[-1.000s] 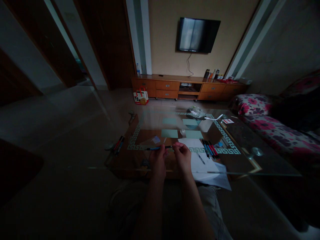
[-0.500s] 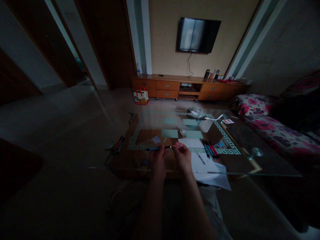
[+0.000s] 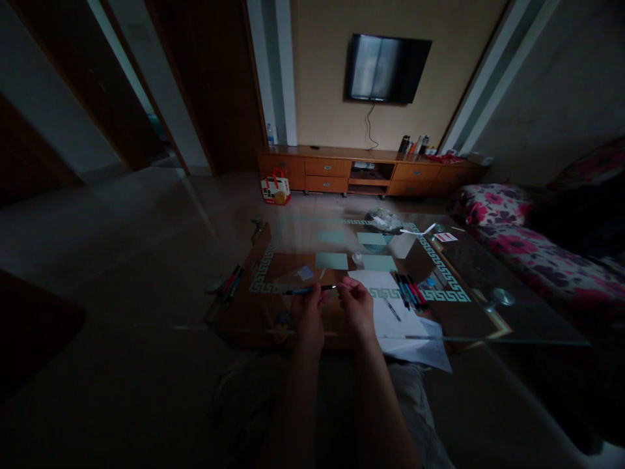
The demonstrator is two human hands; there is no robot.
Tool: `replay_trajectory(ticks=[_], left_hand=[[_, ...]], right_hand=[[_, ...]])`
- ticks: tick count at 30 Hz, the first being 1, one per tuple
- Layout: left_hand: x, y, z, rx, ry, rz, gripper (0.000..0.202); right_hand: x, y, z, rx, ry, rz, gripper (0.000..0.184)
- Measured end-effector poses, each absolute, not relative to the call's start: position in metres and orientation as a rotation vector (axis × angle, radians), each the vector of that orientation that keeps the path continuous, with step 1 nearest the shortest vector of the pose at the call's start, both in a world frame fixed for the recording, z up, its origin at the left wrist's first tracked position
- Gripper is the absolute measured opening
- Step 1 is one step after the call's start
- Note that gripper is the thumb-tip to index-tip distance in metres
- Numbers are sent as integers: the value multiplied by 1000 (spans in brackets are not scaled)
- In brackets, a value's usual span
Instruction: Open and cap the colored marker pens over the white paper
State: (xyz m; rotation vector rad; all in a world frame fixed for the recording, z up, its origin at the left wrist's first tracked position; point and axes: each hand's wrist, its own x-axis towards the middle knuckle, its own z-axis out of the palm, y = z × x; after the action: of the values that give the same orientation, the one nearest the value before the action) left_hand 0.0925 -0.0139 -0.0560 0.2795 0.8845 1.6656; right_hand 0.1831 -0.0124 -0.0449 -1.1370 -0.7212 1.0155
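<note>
A blue and black pen (image 3: 303, 290) lies sideways in my left hand (image 3: 308, 311), whose fingers are closed around it. Its pale tip points right, toward my right hand (image 3: 355, 303). The fingers of that hand are pinched at the pen's tip; whether something small is between them I cannot make out. Both hands are above the near part of the glass table (image 3: 459, 326). White paper sheets (image 3: 390, 326) lie beside my right hand, with a single pen (image 3: 393, 311) on them. Several blue, red and black pens (image 3: 411, 291) rest in a row at the paper's right.
More pens (image 3: 232, 284) lie at the table's left edge. A clear plastic packet (image 3: 305, 272) and a small white round thing (image 3: 357, 258) sit beyond my hands. A clear plastic bag (image 3: 383, 219) is at the far side. A flowered sofa (image 3: 547, 260) stands to the right.
Almost nothing differs. My hands stay in the same place with the pen, and the fingers of my right hand have shifted very slightly.
</note>
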Motion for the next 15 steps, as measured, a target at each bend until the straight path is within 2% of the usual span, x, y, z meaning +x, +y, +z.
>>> replay_trajectory(ticks=[15], left_hand=[[93, -14, -54, 240, 899, 1649, 29]], right_hand=[[181, -12, -46, -1012, -596, 1142, 44]])
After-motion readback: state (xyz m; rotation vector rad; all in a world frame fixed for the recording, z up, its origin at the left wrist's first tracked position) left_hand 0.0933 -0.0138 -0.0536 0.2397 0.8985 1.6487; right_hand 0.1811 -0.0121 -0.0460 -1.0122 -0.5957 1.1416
